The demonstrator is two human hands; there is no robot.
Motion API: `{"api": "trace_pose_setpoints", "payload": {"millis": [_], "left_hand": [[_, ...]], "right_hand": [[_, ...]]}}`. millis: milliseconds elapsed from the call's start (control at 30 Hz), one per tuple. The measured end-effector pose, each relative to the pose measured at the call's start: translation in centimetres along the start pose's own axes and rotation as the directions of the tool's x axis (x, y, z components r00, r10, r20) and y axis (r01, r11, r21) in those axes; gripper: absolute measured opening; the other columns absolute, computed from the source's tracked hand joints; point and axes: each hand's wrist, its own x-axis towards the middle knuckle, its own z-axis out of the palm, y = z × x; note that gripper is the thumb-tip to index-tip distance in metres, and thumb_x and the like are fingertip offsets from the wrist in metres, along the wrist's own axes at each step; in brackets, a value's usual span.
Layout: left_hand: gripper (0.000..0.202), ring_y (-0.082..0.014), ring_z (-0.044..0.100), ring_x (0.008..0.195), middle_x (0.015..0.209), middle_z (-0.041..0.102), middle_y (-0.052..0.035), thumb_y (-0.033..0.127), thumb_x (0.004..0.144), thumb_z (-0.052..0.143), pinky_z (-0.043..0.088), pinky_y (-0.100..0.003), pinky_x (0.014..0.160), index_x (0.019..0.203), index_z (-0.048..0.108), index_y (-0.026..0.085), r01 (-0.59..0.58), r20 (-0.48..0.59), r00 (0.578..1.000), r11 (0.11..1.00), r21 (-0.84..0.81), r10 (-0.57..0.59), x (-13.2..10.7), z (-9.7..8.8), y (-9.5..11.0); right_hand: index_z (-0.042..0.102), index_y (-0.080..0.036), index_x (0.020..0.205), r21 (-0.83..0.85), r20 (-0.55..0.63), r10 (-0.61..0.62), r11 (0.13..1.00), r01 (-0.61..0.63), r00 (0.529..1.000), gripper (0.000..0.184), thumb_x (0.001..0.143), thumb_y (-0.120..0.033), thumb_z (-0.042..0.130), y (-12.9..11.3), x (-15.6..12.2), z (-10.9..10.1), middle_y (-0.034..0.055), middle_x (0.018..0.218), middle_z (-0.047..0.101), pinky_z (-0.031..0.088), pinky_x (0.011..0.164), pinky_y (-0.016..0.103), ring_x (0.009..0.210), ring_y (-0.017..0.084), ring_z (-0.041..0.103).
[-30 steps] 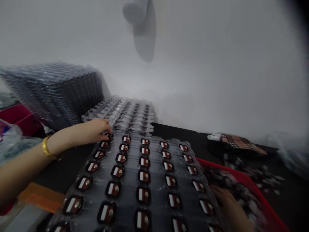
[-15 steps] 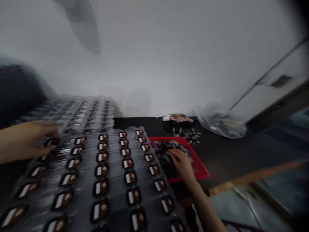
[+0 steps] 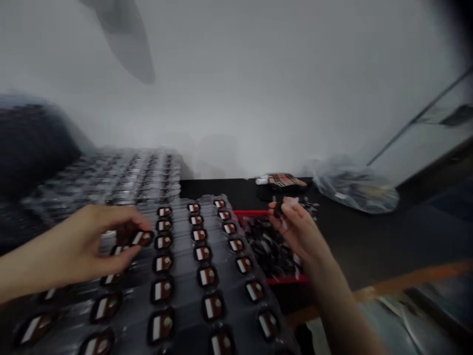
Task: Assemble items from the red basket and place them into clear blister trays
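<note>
A clear plastic blister tray (image 3: 221,281) lies in front of me, its pockets filled with several small dark pieces that have red and white faces. My left hand (image 3: 92,241) hovers over the tray's left side with its fingers curled, close to one of the pieces (image 3: 142,238). My right hand (image 3: 299,229) is raised above a red bin (image 3: 286,280) of loose dark parts and pinches a small dark part (image 3: 279,209) at its fingertips.
More blister trays (image 3: 121,172) lie behind the front one, with a blurred dark stack (image 3: 33,143) at far left. A plaid pouch (image 3: 286,180) and a crumpled plastic bag (image 3: 354,190) sit on the black table by the white wall.
My right hand has lifted out of the red bin with a small part pinched in it. My left hand has moved right and nearer over the tray.
</note>
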Motion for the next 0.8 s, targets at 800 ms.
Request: {"api": "trace_pose_setpoints", "payload": {"millis": [800], "left_hand": [[0.016,-0.0132,0.069,0.072,0.085,0.075,0.0005,0.021,0.078,0.065,0.055,-0.020,0.069,0.093,0.071,0.018,0.005,-0.155,0.986,0.932,-0.363,-0.066,-1.7,1.2,1.1]], "right_hand": [[0.077,-0.020,0.094,-0.314,0.735,0.119,0.932,0.180,0.668,0.027,0.069,-0.027,0.078,0.5,0.4,19.2,0.0041,0.103,0.073,0.060,0.078,0.030,0.085,0.018,0.071]]}}
